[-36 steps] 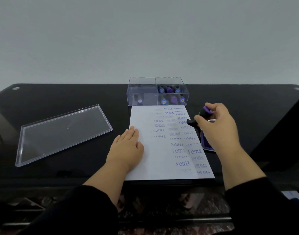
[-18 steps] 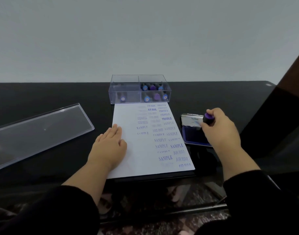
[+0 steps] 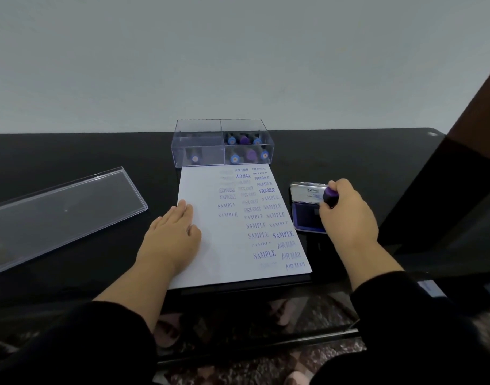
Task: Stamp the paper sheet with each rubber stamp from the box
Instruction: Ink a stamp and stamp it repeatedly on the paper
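Purple stamp (image 3: pixel 330 196) gripped by right hand (image 3: pixel 346 215) on ink pad (image 3: pixel 307 215) for ink | left hand (image 3: pixel 173 234) lies flat, keeping paper (image 3: pixel 232 245) from sliding.

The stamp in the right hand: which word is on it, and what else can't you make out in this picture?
- Head view: the stamp faces down on the ink pad, and the right hand covers its body, so its word is hidden.
- Stamps in the clear box: too small and blurred to read.
- Faint prints at the top left of the paper sheet: too pale.
- Box lid: its left end is cut off by the edge.
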{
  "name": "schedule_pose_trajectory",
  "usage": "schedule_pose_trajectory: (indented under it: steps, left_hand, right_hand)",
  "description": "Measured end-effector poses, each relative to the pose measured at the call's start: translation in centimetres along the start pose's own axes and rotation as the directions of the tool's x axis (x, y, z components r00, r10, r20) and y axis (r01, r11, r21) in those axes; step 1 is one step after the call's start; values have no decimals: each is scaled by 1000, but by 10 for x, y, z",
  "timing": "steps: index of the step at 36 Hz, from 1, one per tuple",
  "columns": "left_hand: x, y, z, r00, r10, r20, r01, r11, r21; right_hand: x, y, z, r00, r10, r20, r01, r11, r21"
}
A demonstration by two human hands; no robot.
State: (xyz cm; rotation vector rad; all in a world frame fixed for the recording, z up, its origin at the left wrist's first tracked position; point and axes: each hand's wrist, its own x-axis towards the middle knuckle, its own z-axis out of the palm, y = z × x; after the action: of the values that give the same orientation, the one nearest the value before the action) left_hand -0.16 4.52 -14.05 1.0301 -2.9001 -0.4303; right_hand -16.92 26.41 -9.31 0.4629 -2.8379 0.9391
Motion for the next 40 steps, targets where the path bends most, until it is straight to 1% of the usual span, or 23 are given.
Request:
schedule_pose_trajectory:
  steps: [12, 20, 23, 29, 40]
  left_hand:
    - [0, 0, -1, 1000, -3, 10, 3, 1000, 4]
    - [0, 0, 0, 1000, 3, 3, -3, 1000, 7]
    - [2, -1, 1, 1000, 4, 0, -4, 1000, 9]
    - [1, 0, 2, 1000, 3, -5, -3, 1000, 0]
    - [0, 2, 1, 1000, 10, -18, -10, 1000, -5]
  right_hand:
    - [-1, -1, -1, 1000, 2, 12, -2, 1000, -2]
    - [-3, -1, -2, 1000, 5, -1, -5, 1000, 2]
    - [-4, -3, -5, 1000, -4, -25, 4, 1000, 28]
    - [-8, -14, -9, 996, -65, -60, 72, 991, 114]
    - [-25, -46, 4, 983, -180, 27, 173, 970, 173]
